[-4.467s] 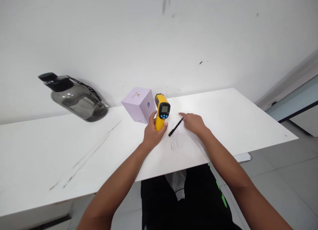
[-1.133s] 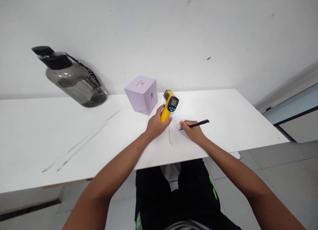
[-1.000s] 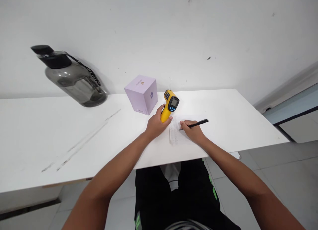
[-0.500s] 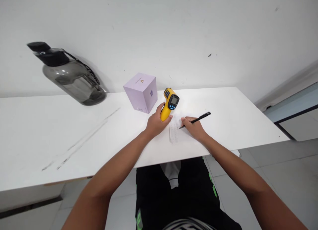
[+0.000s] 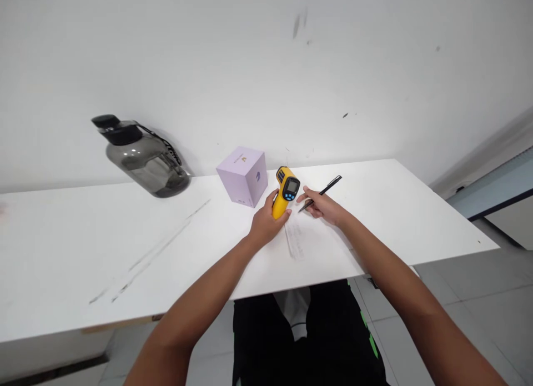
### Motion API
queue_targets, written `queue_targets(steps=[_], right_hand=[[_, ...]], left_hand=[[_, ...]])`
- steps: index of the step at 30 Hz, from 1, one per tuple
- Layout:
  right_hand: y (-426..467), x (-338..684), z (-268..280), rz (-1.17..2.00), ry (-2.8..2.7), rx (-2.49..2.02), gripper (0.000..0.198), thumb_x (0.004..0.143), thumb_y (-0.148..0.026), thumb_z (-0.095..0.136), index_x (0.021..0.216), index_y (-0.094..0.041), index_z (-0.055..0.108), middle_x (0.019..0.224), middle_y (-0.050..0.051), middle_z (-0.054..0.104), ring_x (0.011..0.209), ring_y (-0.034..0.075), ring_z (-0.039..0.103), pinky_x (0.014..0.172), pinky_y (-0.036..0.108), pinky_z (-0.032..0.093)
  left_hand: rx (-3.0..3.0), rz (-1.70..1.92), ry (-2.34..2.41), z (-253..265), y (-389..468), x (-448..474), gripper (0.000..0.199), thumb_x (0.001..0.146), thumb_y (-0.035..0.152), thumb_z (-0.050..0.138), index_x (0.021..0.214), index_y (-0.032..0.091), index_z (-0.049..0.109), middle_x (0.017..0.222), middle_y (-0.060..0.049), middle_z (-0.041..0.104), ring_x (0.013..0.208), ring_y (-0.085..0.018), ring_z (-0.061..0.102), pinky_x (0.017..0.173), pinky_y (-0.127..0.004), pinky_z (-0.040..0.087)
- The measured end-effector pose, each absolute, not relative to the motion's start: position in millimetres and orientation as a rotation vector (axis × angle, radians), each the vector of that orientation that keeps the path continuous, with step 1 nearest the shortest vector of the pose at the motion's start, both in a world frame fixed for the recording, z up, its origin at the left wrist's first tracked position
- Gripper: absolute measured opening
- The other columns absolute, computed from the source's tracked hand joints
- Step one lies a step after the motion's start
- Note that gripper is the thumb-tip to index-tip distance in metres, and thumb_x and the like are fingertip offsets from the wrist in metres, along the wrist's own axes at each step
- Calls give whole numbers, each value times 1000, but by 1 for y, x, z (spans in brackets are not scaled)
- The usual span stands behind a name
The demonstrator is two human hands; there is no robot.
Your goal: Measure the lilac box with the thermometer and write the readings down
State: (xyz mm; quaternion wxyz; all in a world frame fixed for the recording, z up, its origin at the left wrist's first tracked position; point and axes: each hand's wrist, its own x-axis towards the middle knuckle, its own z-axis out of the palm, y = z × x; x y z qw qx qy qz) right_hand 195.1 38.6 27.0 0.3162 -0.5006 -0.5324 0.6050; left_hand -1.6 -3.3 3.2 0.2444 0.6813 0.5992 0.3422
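Note:
My left hand [image 5: 265, 222] is wrapped round the yellow handle of an infrared thermometer [image 5: 285, 190], whose small screen and blue buttons face me. A black pen [image 5: 331, 184] is held in my right hand [image 5: 325, 206], its tip pointing down and left towards the thermometer. Under and in front of my hands lies a narrow white paper [image 5: 295, 239] with faint writing on it. The pen tip is just above the top of this paper; I cannot tell whether it touches.
A lilac box [image 5: 236, 180] stands behind my left hand. Farther left, a grey see-through water bottle [image 5: 150, 164] with a black cap stands against the wall. All rest on a white table [image 5: 166, 264] with dark scratch marks; its front edge is near my lap.
My right hand has lifted off the paper with the pen and its fingers have loosened a little. The left hand keeps hold of the thermometer. The camera view has shifted.

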Motion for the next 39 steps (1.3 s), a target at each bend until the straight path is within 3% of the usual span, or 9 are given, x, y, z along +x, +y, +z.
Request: queue_targets(steps=[4, 7, 11, 14, 21, 26, 31, 39], right_hand=[[44, 181, 20, 704, -1808, -1420, 42, 94, -57, 46, 86, -21, 67, 67, 2, 64, 67, 17, 59, 62, 27, 39], [43, 178, 8, 237, -2052, -1443, 31, 97, -43, 47, 101, -21, 69, 97, 7, 68, 85, 21, 63, 71, 29, 41], [43, 181, 0, 30, -2194, -1537, 34, 97, -16, 40, 124, -12, 60, 115, 15, 63, 92, 24, 62, 76, 33, 42], [43, 184, 2, 51, -2225, -1648, 38, 95, -9, 37, 127, -10, 58, 116, 17, 63, 96, 25, 61, 79, 35, 42], [41, 187, 3, 201, -2107, -1862, 40, 98, -19, 34, 132, -8, 53, 120, 19, 61, 87, 27, 63, 74, 37, 44], [39, 185, 4, 241, -2050, -1582, 46, 99, -29, 36, 140, -12, 46, 117, 17, 63, 86, 26, 63, 79, 39, 47], [20, 168, 9, 685, -1979, -1171, 51, 92, -47, 52, 135, -20, 53, 109, 8, 68, 81, 18, 63, 80, 35, 50], [4, 138, 3, 1074, -1582, -1158, 33, 82, -46, 64, 105, -21, 63, 97, 4, 71, 91, 20, 65, 85, 36, 48]], left_hand=[[1811, 1021, 1651, 2, -3, -3, 70, 83, 49, 60, 145, 27, 36, 99, -5, 68, 76, -22, 66, 69, -36, 50], [1768, 1128, 1671, -1, -1, -5, 70, 83, 49, 62, 144, 26, 37, 105, -7, 68, 81, -23, 67, 72, -36, 51], [1754, 1279, 1677, -6, 3, -7, 70, 82, 49, 64, 143, 27, 39, 114, -8, 67, 89, -24, 67, 76, -37, 53], [1744, 1333, 1670, -7, 3, -8, 68, 82, 48, 64, 142, 28, 40, 114, -8, 67, 89, -23, 66, 76, -37, 53], [1715, 1346, 1676, -7, 3, -8, 68, 82, 48, 64, 142, 28, 39, 115, -8, 66, 91, -22, 66, 78, -37, 53], [1699, 1345, 1679, -8, 3, -9, 70, 82, 50, 65, 143, 28, 37, 113, -8, 67, 91, -23, 67, 78, -37, 54], [1755, 1295, 1706, -5, 2, -10, 75, 83, 49, 63, 147, 28, 32, 127, -10, 63, 102, -26, 67, 83, -39, 54], [2076, 882, 1861, -3, 6, -11, 84, 83, 43, 61, 153, 18, 21, 114, -15, 68, 89, -31, 70, 68, -38, 51]])
